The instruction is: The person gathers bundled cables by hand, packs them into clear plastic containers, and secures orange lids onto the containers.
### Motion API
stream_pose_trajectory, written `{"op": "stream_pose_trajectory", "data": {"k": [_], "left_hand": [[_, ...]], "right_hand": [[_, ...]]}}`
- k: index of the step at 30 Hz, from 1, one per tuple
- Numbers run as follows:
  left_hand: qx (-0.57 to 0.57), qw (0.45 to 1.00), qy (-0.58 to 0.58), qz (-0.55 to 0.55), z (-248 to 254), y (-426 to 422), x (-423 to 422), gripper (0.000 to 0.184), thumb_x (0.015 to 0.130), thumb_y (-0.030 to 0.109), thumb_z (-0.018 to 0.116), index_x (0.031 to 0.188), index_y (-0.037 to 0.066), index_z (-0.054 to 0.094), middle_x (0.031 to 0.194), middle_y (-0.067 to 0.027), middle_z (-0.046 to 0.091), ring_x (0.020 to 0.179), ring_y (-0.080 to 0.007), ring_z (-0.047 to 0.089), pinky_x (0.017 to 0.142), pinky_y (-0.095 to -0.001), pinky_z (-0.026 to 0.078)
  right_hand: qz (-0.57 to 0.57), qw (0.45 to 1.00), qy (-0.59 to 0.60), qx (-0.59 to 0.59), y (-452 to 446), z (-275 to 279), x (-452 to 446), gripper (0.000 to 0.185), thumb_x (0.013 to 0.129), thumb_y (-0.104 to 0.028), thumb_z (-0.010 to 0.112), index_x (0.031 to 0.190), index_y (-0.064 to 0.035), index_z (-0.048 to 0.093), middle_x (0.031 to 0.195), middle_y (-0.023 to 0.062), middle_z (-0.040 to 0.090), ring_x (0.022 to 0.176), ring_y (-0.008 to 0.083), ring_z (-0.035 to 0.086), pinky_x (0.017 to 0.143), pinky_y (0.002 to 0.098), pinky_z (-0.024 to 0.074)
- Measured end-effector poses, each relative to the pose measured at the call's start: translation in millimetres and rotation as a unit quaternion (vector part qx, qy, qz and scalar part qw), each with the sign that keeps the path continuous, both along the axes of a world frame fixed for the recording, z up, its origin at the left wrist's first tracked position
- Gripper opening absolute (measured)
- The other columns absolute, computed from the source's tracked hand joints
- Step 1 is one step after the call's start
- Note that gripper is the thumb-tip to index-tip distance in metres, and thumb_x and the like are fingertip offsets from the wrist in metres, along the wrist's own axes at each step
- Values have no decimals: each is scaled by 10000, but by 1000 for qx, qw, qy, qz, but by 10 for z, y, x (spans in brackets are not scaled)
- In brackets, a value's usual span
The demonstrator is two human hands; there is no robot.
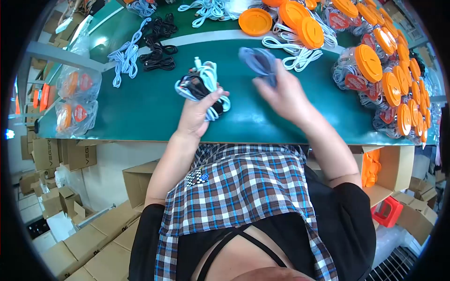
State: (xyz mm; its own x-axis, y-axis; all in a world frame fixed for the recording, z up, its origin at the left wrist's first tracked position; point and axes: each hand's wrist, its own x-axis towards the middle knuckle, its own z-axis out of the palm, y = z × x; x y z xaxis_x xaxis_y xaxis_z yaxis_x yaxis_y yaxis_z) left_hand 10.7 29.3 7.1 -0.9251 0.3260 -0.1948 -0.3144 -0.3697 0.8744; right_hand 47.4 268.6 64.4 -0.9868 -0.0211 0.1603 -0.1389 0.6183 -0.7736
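My left hand point(199, 108) is closed around a bunch of coiled cables point(206, 77), pale blue, white and black, above the green table. A light connector sticks up from the top of the bunch. To the right of it, my right hand point(287, 96) grips a blue-grey coiled cable point(260, 62), smeared by motion. Bundles of white cable point(300, 58) lie just beyond my right hand. Black cable bundles point(157, 61) and pale blue cable bundles point(125, 63) lie on the table, up and left of my left hand.
Clear jars with orange lids point(369, 63), filled with cables, crowd the right side of the table. Loose orange lids point(255, 22) lie at the back. Bagged jars point(77, 100) stand at the left edge. Cardboard boxes point(89, 239) surround the table below, and a red stool point(388, 211) stands at right.
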Motion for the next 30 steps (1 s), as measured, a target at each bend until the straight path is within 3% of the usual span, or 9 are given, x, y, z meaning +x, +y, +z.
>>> {"op": "stream_pose_trajectory", "data": {"k": [6,12,14,16,18,21,22,26,30], "left_hand": [[68,995,-23,73,156,310,84,364,871,39,697,1218,19,588,1060,-110,684,998,-252,681,887,-343,544],[148,987,-35,58,-21,118,-80,439,902,259,685,1236,2,562,1093,-113,656,1082,-274,651,956,-388,523],[103,990,-18,94,-100,-12,-169,457,905,299,673,1231,-2,563,1065,-111,661,1048,-273,663,956,-403,525],[104,992,-4,77,-103,-175,-296,420,912,262,676,1212,-12,570,975,-110,668,954,-250,683,931,-407,538],[101,985,2,139,-63,-266,-419,379,903,177,691,1201,-26,572,927,-115,676,890,-240,692,889,-385,555],[4,992,11,123,-4,-303,-510,373,879,78,705,1213,-26,576,942,-114,683,910,-231,692,866,-369,560],[5,993,8,122,3,-305,-508,373,879,78,705,1213,-26,576,942,-114,683,910,-231,692,866,-369,560],[-67,990,119,38,-26,-305,-447,427,862,17,695,1266,-13,559,965,-120,686,934,-243,689,853,-366,562],[-30,993,105,35,-87,-368,-470,466,864,8,679,1308,-2,535,991,-128,678,948,-255,685,866,-371,555]], "right_hand": [[98,962,55,250,-711,-36,-92,429,834,-55,639,1219,63,491,1224,250,583,966,402,646,770,445,561],[202,945,215,141,-673,-12,29,532,864,-109,672,1319,90,481,1245,239,566,1049,394,623,892,443,533],[217,946,208,122,-530,89,-44,536,872,-130,682,1329,86,502,1219,226,583,1050,373,626,915,438,523],[232,961,133,68,-274,152,-216,358,887,-139,675,1176,63,609,1147,198,617,1024,350,629,881,432,530],[53,960,150,230,53,-8,-528,226,881,-129,670,1049,22,658,1071,168,635,977,342,633,852,410,532],[-62,828,168,531,599,-411,-1010,182,869,-105,656,1022,-7,652,1018,141,624,882,329,634,812,391,538],[-61,828,164,533,675,-395,-1057,182,869,-105,656,1022,-7,652,1018,141,624,882,329,634,812,391,538],[0,975,51,217,932,-212,-1156,144,838,-75,639,960,-29,699,1024,123,653,889,323,638,792,387,540],[49,961,76,263,1223,-73,-868,166,842,-39,644,996,-37,708,1105,96,659,927,310,644,816,368,541]]}}
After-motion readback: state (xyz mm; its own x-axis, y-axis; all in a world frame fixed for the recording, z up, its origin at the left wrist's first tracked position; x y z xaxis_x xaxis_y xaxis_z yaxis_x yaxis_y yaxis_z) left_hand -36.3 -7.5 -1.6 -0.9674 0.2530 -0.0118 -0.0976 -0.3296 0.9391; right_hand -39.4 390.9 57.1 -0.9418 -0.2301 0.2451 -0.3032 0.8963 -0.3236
